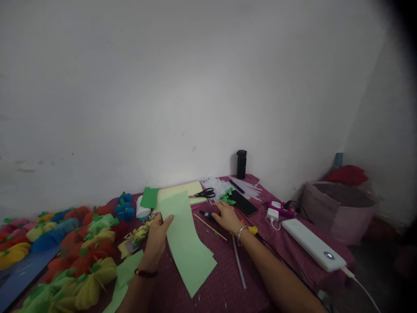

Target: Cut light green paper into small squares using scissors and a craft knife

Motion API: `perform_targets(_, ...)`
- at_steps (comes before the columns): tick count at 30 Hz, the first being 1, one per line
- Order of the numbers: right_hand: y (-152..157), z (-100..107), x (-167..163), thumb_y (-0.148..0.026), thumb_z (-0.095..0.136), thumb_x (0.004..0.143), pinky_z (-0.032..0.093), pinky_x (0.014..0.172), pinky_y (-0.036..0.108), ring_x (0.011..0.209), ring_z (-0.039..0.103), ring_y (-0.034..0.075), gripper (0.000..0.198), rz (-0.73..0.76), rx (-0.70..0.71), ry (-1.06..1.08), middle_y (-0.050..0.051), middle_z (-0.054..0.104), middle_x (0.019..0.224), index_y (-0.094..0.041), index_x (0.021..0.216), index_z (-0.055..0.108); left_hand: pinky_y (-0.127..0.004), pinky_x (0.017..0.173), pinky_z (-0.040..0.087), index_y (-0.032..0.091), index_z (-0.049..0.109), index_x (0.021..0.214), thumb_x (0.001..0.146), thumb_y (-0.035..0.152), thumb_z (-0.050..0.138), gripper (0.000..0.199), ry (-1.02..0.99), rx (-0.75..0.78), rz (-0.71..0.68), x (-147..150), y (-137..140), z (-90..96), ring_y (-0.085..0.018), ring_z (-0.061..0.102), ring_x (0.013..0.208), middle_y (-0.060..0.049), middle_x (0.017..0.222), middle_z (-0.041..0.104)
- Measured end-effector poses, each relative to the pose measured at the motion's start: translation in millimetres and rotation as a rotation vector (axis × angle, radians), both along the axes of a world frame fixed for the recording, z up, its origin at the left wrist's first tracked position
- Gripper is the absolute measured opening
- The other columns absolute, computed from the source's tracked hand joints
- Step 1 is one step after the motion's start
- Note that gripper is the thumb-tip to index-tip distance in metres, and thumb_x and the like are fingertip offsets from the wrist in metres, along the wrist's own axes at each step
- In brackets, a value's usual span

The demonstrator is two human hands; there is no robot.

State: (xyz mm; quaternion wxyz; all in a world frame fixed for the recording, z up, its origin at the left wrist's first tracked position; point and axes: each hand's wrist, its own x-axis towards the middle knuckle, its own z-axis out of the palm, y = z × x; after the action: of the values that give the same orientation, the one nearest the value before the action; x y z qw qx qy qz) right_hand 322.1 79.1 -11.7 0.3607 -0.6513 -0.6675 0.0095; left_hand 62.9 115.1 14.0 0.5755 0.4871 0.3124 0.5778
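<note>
Head view, from my end. Step in hand, as I judge it: steadying the green sheet [187,245] while reaching for a tool. Sheet slants over the surface [169,289], its upper part before me, left of the stick [211,227]. My left hand [157,237] pinches its left edge, thumb on top. My right hand [228,217] is low over a small blue-black tool [205,214]; whether those fingers grip it, I cannot tell. Next move calls for a sure right-hand hold, sheet kept flat. Scissors [207,192] lie beyond.
</note>
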Motion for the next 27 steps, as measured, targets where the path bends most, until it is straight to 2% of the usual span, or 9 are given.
perform_targets(4,-4.8,8.0,-18.2,-0.025,0.052,0.085,0.041,0.092,0.035,0.101,0.055,0.019,0.028,0.176,0.145,0.142,0.007,0.063,0.105,-0.018,0.11,0.059,-0.032,0.064,0.055,0.014,0.062,0.104,0.063,0.03,0.076,0.046,-0.011,0.007,-0.048,1.7,-0.9,-1.6,-0.021,0.069,0.072,-0.007,0.092,0.073)
perform_targets(7,-8.3,8.5,-30.9,-0.024,0.051,0.085,0.04,0.095,0.038,0.108,0.054,0.02,0.035,0.237,0.205,0.237,0.008,0.06,0.116,-0.019,0.12,0.054,-0.031,0.064,0.055,0.014,0.064,0.1,0.064,0.028,0.075,0.04,0.015,-0.006,-0.073,3.9,-2.2,-3.8,-0.021,0.069,0.071,-0.007,0.089,0.074)
perform_targets(11,-15.5,9.5,-44.2,-0.023,0.05,0.086,0.04,0.097,0.039,0.112,0.052,0.02,0.051,0.335,0.182,0.272,0.011,0.055,0.126,-0.02,0.135,0.039,-0.03,0.064,0.054,0.013,0.064,0.098,0.065,0.028,0.075,0.038,0.03,-0.008,-0.107,7.2,-4.6,-6.1,-0.021,0.069,0.07,-0.007,0.089,0.074)
perform_targets(14,-22.2,12.3,-52.4,-0.02,0.049,0.085,0.039,0.099,0.038,0.116,0.05,0.02,0.056,0.427,0.157,0.253,0.009,0.052,0.13,-0.022,0.139,0.034,-0.031,0.062,0.054,0.013,0.063,0.099,0.064,0.028,0.075,0.039,0.021,-0.006,-0.11,8.8,-5.0,-7.5,-0.022,0.069,0.068,-0.008,0.089,0.074)
perform_targets(18,-28.3,14.7,-60.0,-0.017,0.048,0.084,0.037,0.102,0.037,0.121,0.046,0.02,0.059,0.467,0.124,0.241,0.009,0.048,0.134,-0.023,0.141,0.03,-0.031,0.061,0.054,0.014,0.061,0.102,0.065,0.03,0.074,0.042,-0.022,-0.024,-0.074,9.8,-4.1,-8.9,-0.021,0.068,0.066,-0.006,0.088,0.073)
perform_targets(23,-30.6,16.1,-64.4,-0.016,0.051,0.081,0.034,0.104,0.037,0.123,0.043,0.02,0.053,0.472,0.114,0.211,0.009,0.047,0.132,-0.022,0.134,0.042,-0.029,0.058,0.053,0.015,0.06,0.099,0.068,0.031,0.072,0.037,0.0,-0.009,-0.064,10.9,-5.6,-8.8,-0.018,0.067,0.061,-0.004,0.085,0.073)
perform_targets(25,-30.8,16.7,-65.5,-0.016,0.054,0.08,0.034,0.104,0.036,0.123,0.041,0.02,0.045,0.443,0.133,0.203,0.009,0.046,0.131,-0.022,0.125,0.05,-0.028,0.057,0.052,0.016,0.06,0.1,0.069,0.032,0.071,0.036,0.025,-0.001,-0.061,11.2,-6.3,-8.7,-0.017,0.066,0.06,-0.003,0.085,0.073)
perform_targets(27,-30.4,16.9,-66.1,-0.016,0.055,0.08,0.038,0.098,0.034,0.115,0.046,0.02,0.032,0.377,0.154,0.217,0.008,0.05,0.121,-0.021,0.111,0.058,-0.028,0.059,0.052,0.016,0.059,0.1,0.069,0.033,0.071,0.037,0.025,-0.004,-0.054,11.2,-6.1,-9.3,-0.017,0.066,0.061,-0.003,0.086,0.072)
